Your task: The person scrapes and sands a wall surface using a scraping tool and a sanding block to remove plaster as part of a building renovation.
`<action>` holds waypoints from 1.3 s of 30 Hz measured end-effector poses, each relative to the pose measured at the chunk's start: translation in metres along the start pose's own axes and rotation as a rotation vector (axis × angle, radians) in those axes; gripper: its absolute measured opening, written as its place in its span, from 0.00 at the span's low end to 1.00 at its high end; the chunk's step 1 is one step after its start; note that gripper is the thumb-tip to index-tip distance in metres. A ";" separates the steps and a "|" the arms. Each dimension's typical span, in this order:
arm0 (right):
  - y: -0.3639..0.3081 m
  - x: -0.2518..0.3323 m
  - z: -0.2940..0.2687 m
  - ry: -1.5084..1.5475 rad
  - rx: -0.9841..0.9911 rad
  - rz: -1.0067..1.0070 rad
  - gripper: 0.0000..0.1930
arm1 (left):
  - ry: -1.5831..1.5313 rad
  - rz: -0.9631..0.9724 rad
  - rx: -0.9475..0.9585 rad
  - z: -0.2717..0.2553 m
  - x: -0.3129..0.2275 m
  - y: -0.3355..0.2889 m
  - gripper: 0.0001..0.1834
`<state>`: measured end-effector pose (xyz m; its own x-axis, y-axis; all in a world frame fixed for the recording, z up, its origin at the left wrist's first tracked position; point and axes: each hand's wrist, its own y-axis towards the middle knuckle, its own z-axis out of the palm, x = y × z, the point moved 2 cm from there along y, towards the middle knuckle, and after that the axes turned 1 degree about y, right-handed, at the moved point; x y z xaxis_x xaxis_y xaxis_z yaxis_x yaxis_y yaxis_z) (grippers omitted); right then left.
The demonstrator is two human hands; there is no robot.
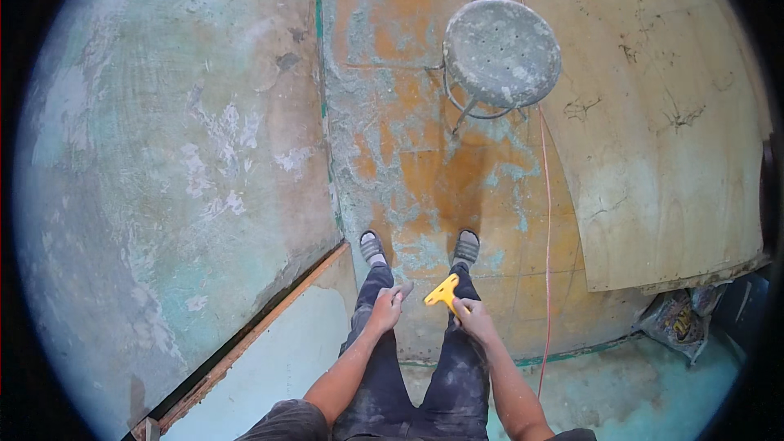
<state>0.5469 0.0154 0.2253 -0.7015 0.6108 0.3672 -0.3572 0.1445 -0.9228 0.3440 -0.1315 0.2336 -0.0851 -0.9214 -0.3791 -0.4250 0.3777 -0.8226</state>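
Note:
My right hand is closed around the handle of a yellow scraper with a wide, T-shaped head. Its head points up and to the left, over my right leg. Beside it, with a gap between them, my left hand is closed in front of my left leg. A small greyish thing sticks out past the left fingers, too small to name. Both hands are held at about the same height, above the floor.
Ahead stands a round, paint-spotted metal stool. An orange-red cable runs along the floor on the right, beside a large plywood sheet. A patchy green wall rises on the left. A plastic bag lies at the lower right.

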 end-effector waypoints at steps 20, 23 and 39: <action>0.033 0.182 0.043 -0.309 -0.568 -0.081 0.20 | 0.367 0.579 0.312 -0.207 -0.066 0.050 0.12; 0.067 0.237 0.077 -0.248 -0.440 -0.155 0.21 | 0.284 0.604 0.315 -0.227 -0.069 0.070 0.13; 0.264 0.413 0.132 -0.461 -0.133 -0.247 0.18 | 0.031 0.134 0.385 -0.327 -0.151 0.114 0.09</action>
<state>0.0818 0.2030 0.1491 -0.8154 0.1452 0.5604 -0.4854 0.3561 -0.7985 0.0139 0.0207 0.3354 -0.1462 -0.8617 -0.4859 -0.0400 0.4959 -0.8675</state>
